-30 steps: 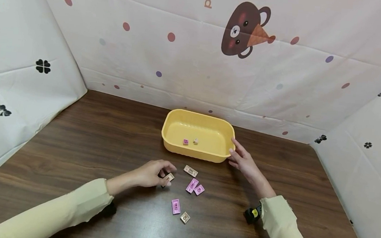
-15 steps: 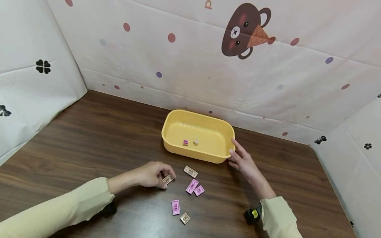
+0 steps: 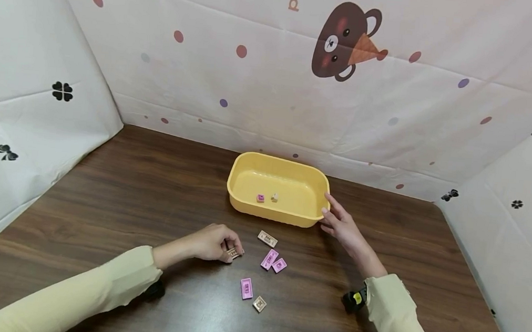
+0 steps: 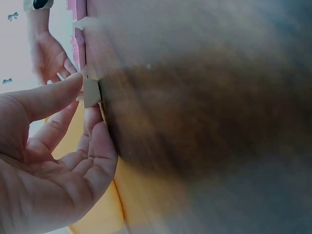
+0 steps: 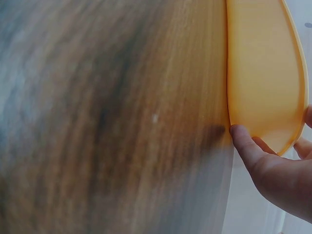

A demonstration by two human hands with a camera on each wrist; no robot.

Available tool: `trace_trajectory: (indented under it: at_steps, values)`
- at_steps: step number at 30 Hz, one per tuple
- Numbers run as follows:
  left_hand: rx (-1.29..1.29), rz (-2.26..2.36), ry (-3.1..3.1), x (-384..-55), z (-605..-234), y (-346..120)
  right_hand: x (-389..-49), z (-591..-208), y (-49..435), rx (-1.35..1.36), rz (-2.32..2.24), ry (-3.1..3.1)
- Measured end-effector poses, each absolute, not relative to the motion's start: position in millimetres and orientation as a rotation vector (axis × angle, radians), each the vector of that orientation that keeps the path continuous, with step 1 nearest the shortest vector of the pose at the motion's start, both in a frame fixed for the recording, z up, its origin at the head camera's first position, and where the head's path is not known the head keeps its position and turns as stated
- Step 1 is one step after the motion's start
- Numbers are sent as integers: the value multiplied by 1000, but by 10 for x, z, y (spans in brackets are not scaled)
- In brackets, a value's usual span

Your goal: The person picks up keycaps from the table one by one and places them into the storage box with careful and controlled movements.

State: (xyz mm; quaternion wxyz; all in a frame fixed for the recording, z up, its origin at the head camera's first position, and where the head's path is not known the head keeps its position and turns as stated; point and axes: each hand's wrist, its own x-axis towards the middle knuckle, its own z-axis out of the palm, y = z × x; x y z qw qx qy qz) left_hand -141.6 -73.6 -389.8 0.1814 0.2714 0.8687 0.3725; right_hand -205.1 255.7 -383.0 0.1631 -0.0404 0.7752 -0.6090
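My left hand (image 3: 215,243) pinches a small beige printed block (image 3: 233,253) between thumb and fingertips, low over the table. Up close in the left wrist view, the block (image 4: 91,92) shows a plain side, its printed face partly hidden by the thumb. At the right end of a yellow plastic basin (image 3: 275,215), my right hand (image 3: 343,229) holds the rim, fingertips over the edge and thumb against the outer wall. Inside the basin lie a small pink block (image 3: 260,199) and a small whitish block (image 3: 275,197).
Between the hands lie a beige oblong block (image 3: 267,239), a pink oblong block (image 3: 269,259) and a pink square block (image 3: 279,265). Nearer the front are another pink oblong block (image 3: 246,289) and a beige square block (image 3: 259,304). A printed white sheet (image 3: 199,65) backs the wooden table (image 3: 150,187).
The left fingers have closed more around the beige block, which has turned and shifted slightly left in their grip. The right hand and the basin stay put.
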Motion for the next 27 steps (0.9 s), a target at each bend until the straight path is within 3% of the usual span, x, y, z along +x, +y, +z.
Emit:
trace_trajectory:
  at_steps: [27]
  values:
    - [713,1314,2331,-1394,-3827,-707,-2048,-3815,2548,-97,-1727,2219]
